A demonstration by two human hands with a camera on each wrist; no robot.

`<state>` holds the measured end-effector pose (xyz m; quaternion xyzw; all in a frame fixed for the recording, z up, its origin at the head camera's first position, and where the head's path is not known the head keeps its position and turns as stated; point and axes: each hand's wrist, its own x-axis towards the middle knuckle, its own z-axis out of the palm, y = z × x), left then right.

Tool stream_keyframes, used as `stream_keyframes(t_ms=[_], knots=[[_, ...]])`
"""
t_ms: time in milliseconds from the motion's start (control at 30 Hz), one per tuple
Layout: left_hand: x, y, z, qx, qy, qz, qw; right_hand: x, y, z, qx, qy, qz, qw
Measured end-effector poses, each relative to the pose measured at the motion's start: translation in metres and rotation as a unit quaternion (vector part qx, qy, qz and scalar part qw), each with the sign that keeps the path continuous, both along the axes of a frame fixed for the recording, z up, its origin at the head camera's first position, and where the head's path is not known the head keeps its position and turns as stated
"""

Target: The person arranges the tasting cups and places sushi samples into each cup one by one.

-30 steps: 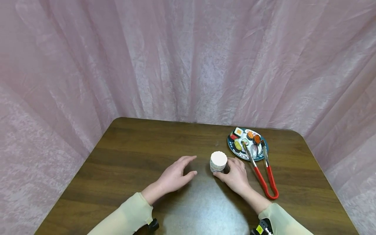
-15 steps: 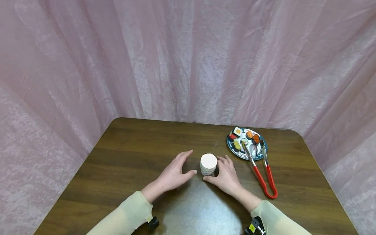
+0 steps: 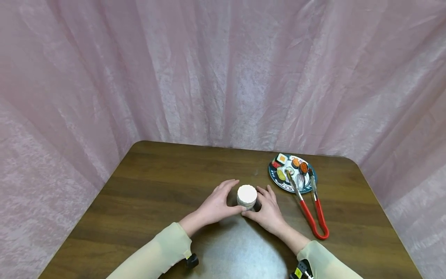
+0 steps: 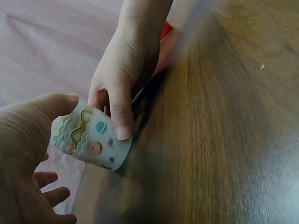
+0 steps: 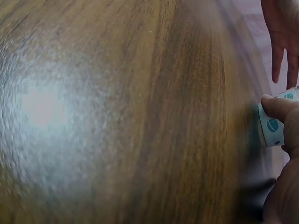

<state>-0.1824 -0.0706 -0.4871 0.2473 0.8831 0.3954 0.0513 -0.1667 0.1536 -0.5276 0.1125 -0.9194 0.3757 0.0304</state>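
Observation:
A stack of paper baking cups (image 3: pixel 247 195) with scalloped rims stands upright near the table's middle. Its printed sides (image 4: pixel 103 142) show in the left wrist view, several rims nested together. My right hand (image 3: pixel 267 212) grips the stack from the right, thumb on the near side low by the base and fingers behind. From the left, my left hand (image 3: pixel 220 205) curves loosely around the stack, its thumb right at the rim in the left wrist view and its other fingers spread apart.
At the back right of the wooden table (image 3: pixel 167 170) lies a plate (image 3: pixel 276 182) with several sushi pieces. Red-handled tongs (image 3: pixel 310 215) rest with their tips on that plate. A pink curtain (image 3: pixel 223 77) hangs behind the table.
My right hand has brought the stack of baking cups leftward and slightly nearer. My left hand has moved right, up to the stack.

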Motion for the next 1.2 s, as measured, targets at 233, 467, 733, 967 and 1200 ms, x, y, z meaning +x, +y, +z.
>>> stream_keyframes(t_ms=[233,467,733,967,1200], knots=[[0.001,0.011,-0.002,0.0,0.005,0.013,0.9999,0.001,-0.002,-0.004,0.001,0.0,-0.007,1.0],[0.002,0.015,-0.002,0.012,-0.002,0.025,0.9996,0.002,-0.003,-0.004,0.01,0.002,-0.008,0.9999],[0.004,0.015,-0.004,0.023,-0.011,0.026,0.9993,0.004,-0.003,-0.007,0.015,0.006,-0.011,0.9998],[0.003,0.015,-0.002,0.03,-0.009,0.024,0.9992,0.001,-0.003,-0.008,0.015,0.011,-0.009,0.9998],[0.001,0.014,-0.002,0.026,0.003,0.019,0.9995,-0.001,-0.002,-0.006,0.018,0.012,-0.006,0.9998]])
